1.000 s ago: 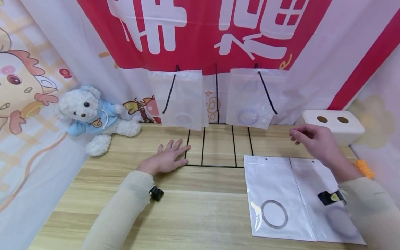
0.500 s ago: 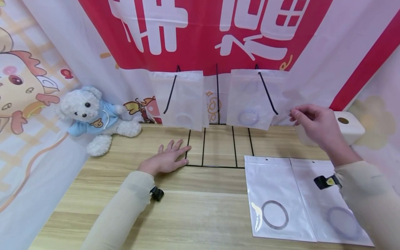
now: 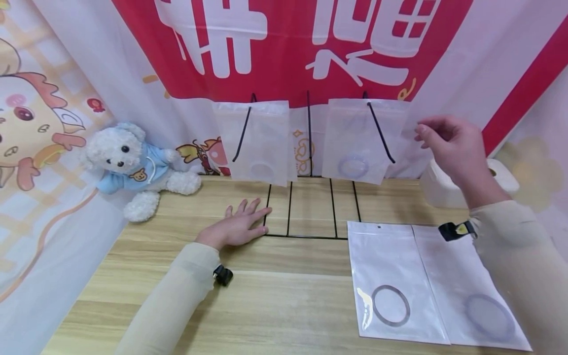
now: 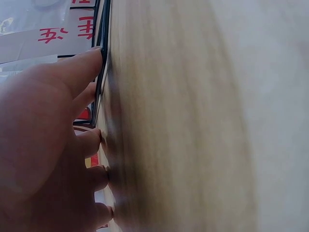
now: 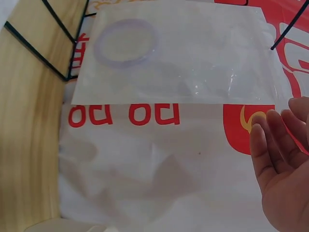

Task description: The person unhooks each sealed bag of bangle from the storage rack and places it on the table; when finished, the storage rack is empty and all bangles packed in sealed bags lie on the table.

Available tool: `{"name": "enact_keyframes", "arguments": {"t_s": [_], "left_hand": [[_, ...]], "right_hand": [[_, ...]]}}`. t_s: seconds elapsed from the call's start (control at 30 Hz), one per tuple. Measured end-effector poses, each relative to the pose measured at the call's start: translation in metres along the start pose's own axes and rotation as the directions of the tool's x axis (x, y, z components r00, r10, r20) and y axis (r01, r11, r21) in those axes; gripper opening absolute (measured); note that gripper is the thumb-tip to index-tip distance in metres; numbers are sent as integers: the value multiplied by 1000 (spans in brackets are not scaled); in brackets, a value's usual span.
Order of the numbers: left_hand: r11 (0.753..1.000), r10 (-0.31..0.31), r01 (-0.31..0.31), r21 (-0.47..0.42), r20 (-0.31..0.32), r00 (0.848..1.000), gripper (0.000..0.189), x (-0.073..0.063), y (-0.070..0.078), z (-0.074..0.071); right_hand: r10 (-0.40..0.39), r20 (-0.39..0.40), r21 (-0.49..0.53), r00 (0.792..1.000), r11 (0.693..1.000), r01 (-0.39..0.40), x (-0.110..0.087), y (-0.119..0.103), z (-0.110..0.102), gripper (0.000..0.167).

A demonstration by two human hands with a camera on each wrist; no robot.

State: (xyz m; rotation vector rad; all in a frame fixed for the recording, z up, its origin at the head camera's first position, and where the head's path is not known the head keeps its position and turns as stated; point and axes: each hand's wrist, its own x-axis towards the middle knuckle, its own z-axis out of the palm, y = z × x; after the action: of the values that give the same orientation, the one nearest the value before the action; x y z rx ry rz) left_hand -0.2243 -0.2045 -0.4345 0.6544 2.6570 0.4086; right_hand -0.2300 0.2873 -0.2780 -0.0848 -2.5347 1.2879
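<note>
My left hand (image 3: 235, 227) lies palm down with spread fingers at the near left corner of the black wire rack (image 3: 310, 237), its thumb and index finger touching the wire. Raised beside the rack is my right hand (image 3: 457, 155), fingers loosely bent and holding nothing. Just left of its fingertips hangs a translucent zip bag (image 3: 343, 133) with a pale purple bangle (image 5: 99, 46) inside, hung on a black hook (image 3: 379, 128). A second bag (image 3: 266, 133) hangs on the left hook. In the right wrist view, a small gap separates my fingertips from the bag.
Two more zip bags lie side by side on the wooden table (image 3: 284, 305): a left one (image 3: 386, 261) with a grey bangle and a right one (image 3: 452, 271) with a purple bangle. A white box (image 3: 437, 190) stands behind my right arm; a teddy bear (image 3: 137, 165) sits at left.
My right hand has risen from beside the white box to the height of the hanging bags, staying to their right. The left hand has not moved.
</note>
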Motion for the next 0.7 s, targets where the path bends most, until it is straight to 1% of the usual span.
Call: {"name": "enact_keyframes", "arguments": {"t_s": [0.1, 0.23, 0.3, 0.53, 0.7], "left_hand": [[1000, -1, 1, 1, 3, 1000, 67, 0, 0, -1], [1000, -3, 3, -1, 7, 1000, 67, 0, 1, -1], [1000, -2, 2, 0, 6, 1000, 67, 0, 1, -1], [1000, -4, 4, 7, 0, 1000, 67, 0, 2, -1], [1000, -4, 4, 5, 1, 1000, 67, 0, 2, -1]], "right_hand": [[29, 7, 27, 1000, 999, -29, 7, -6, -1, 52], [40, 6, 64, 999, 997, -40, 14, -12, 0, 52], [33, 1, 68, 999, 997, -33, 17, -15, 1, 52], [-27, -18, 29, 999, 999, 28, 24, -26, 6, 51], [-60, -23, -42, 998, 997, 59, 27, -33, 9, 50]]}}
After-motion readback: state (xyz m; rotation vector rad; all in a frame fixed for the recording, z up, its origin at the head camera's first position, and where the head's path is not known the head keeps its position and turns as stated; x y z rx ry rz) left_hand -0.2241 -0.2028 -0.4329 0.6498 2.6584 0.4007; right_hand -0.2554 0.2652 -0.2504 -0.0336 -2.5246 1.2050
